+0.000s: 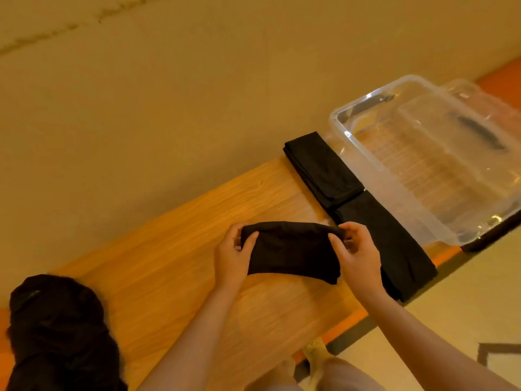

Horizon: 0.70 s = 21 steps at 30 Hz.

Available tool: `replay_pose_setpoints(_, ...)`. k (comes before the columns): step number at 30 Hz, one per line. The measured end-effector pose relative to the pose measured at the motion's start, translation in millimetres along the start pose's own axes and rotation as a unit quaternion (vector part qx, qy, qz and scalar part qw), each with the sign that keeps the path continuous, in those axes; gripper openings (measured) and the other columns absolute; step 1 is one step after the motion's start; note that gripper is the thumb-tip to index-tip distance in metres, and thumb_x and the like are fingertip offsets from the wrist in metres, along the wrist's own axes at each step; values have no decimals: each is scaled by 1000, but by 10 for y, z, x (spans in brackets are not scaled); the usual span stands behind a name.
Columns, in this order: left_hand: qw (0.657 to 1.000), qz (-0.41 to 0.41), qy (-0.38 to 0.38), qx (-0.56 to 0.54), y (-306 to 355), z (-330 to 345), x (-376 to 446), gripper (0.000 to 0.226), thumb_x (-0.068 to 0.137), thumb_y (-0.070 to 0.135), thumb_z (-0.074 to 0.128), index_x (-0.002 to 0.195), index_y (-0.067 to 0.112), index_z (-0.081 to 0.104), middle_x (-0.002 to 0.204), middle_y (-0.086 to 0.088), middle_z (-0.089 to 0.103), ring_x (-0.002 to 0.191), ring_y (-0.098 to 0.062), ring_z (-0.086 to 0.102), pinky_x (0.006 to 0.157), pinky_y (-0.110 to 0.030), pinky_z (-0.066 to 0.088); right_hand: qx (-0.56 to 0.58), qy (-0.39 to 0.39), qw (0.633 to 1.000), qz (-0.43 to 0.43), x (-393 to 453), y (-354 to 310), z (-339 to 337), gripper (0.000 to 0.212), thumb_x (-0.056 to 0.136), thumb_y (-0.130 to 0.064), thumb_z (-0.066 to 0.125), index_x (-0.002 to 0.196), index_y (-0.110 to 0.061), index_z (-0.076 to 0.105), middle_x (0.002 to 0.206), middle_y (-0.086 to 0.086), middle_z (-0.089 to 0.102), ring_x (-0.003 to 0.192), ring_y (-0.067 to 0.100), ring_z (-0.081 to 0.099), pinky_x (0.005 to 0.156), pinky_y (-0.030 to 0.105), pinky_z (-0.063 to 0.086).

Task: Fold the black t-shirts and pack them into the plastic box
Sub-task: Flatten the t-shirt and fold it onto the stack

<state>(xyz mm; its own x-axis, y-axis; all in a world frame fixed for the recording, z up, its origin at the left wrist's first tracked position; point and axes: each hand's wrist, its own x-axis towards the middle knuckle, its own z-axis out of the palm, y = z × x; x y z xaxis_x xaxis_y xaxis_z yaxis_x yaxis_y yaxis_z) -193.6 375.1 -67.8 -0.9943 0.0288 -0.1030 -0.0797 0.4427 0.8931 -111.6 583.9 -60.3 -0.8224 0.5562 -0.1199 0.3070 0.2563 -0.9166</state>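
Both hands are clamped on one folded black t-shirt (291,251): the left hand (232,256) pinches its left end with the thumb on top, and the right hand (356,255) pinches its right end, the two hands well apart with the cloth stretched between them just over the tabletop (158,266). The shirt's long axis runs left to right across the view, roughly square to the two folded shirts (324,170) (394,249) that lie end to end just beside the plastic box (394,182), their long sides following the box's near wall. The box stands open at the far right of the tabletop and looks to hold no shirts as yet. A heap of unfolded black shirts (59,334) sits at the near left corner. The risk from here, as I judge it, is that the fold springs open when one end is let go, since only the pinched ends keep the layers together; the nearest folded shirt also overhangs the tabletop edge and a brush from the right forearm could drag it off.
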Motion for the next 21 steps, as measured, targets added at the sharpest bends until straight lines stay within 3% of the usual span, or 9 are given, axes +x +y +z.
replay_pose_setpoints(3, 998, 17, -58, 2, 260, 179, 210, 26, 87, 24, 70, 110, 30, 59, 96, 23, 58, 87, 5, 58, 71, -10, 48, 1, 105, 994, 14, -146, 4, -160, 22, 90, -19, 65, 107, -24, 54, 91, -14, 57, 82, 3, 60, 66, 19, 52)
replay_pose_setpoints(8, 981, 81, -177, 20, 797, 721, 488, 29, 83, 24, 74, 110, 22, 62, 98, 14, 61, 89, 0, 59, 71, -8, 49, 75, 257, 958, 108, -270, 119, -509, 22, 87, -23, 69, 106, -17, 58, 94, -4, 60, 85, 7, 62, 71, 31, 56)
replay_pose_setpoints(10, 970, 91, -221, 28, 998, 967, 568, 32, 83, 23, 74, 113, 19, 61, 99, 12, 60, 87, 0, 58, 71, -9, 49, 139, 294, 934, 145, -278, 129, -661, 24, 87, -21, 69, 107, -14, 57, 96, 0, 62, 89, 10, 63, 60, 22, 56)
replay_pose_setpoints(12, 962, 98, -252, 45, 1163, 1218, 631, 36, 83, 24, 74, 116, 17, 61, 99, 10, 59, 89, -5, 59, 75, -16, 51, 187, 318, 911, 186, -254, 155, -784, 27, 87, -20, 70, 108, -12, 55, 96, 1, 62, 87, 10, 63, 52, 19, 53)
replay_pose_setpoints(15, 953, 102, -271, 91, 1310, 1589, 709, 39, 82, 25, 76, 117, 15, 62, 101, 8, 59, 98, -11, 58, 82, -23, 48, 231, 333, 883, 235, -169, 223, -908, 31, 88, -19, 69, 112, -12, 51, 97, 2, 61, 83, 13, 64, 57, 30, 54)
replay_pose_setpoints(21, 950, -5, -300, 84, 1305, 2007, 779, 34, 84, 17, 74, 116, 12, 63, 112, -2, 64, 100, -13, 59, 85, -25, 48, 212, 344, 868, 288, -50, 447, -972, 35, 89, -18, 67, 119, -12, 50, 112, 6, 58, 97, 24, 61, 68, 36, 55)
